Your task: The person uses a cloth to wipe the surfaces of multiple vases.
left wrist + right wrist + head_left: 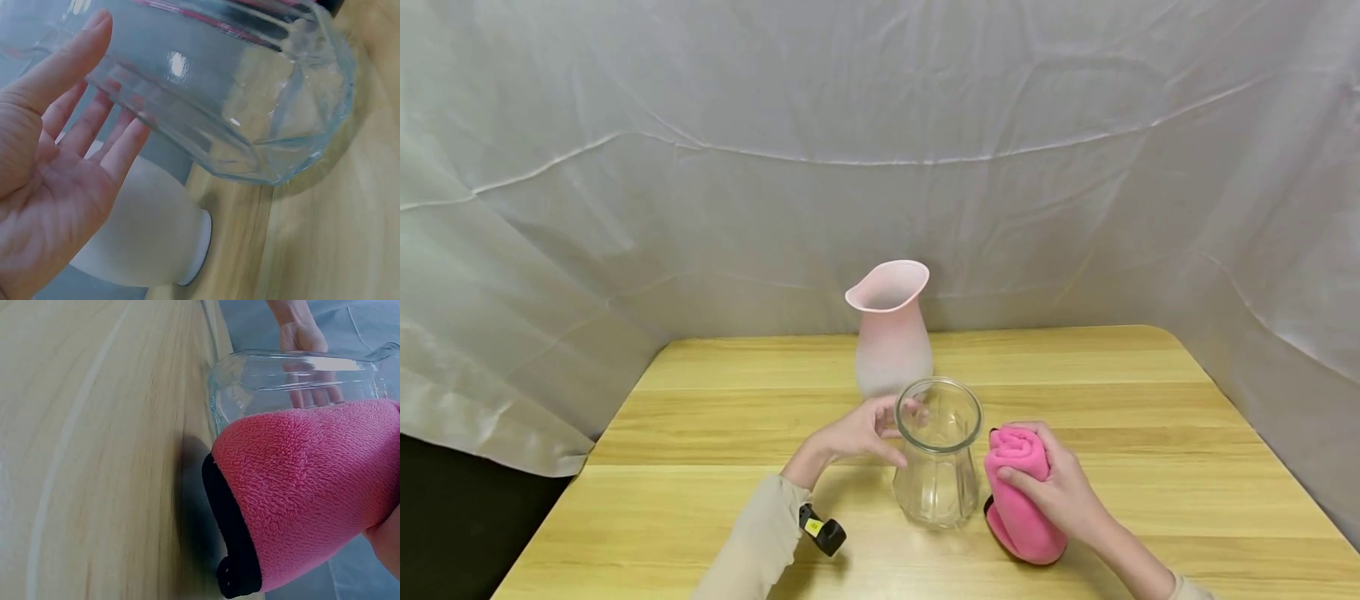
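A clear glass vase [936, 492] with a thick round rim stands upright on the table. At its left side is my left hand [859, 431], fingers spread and thumb apart; in the left wrist view the fingers [128, 147] reach behind the glass, and whether they touch it I cannot tell. To the right of the vase my right hand [1063, 487] grips a rolled pink towel [1024, 521] with dark edging. In the right wrist view the towel [306, 481] seems held just off the table, its dark edge hanging at the lower end.
A pink-and-white vase [893, 354] with a flared, wavy mouth stands behind the glass one. The light wooden table [737, 425] has grey cloth [880, 208] hanging behind it and at both sides. A black strap device [822, 531] is on the left wrist.
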A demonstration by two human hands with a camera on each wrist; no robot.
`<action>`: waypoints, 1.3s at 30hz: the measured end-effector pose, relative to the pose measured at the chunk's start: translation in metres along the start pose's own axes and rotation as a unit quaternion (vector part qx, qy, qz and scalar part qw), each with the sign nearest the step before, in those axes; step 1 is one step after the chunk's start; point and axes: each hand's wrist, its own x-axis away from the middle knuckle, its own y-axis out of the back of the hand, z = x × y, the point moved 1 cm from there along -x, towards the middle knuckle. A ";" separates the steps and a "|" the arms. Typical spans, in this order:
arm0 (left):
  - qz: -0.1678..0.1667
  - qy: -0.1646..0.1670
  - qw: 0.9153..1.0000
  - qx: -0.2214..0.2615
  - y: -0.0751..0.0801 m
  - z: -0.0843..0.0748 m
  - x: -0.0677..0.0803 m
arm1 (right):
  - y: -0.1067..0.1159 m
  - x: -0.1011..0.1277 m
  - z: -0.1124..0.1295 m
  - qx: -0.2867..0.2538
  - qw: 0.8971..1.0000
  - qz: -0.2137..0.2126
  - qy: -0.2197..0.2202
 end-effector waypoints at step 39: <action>-0.348 -0.036 0.919 -0.179 -0.066 0.015 0.022 | -0.030 -0.017 0.028 -0.020 0.990 -0.072 0.116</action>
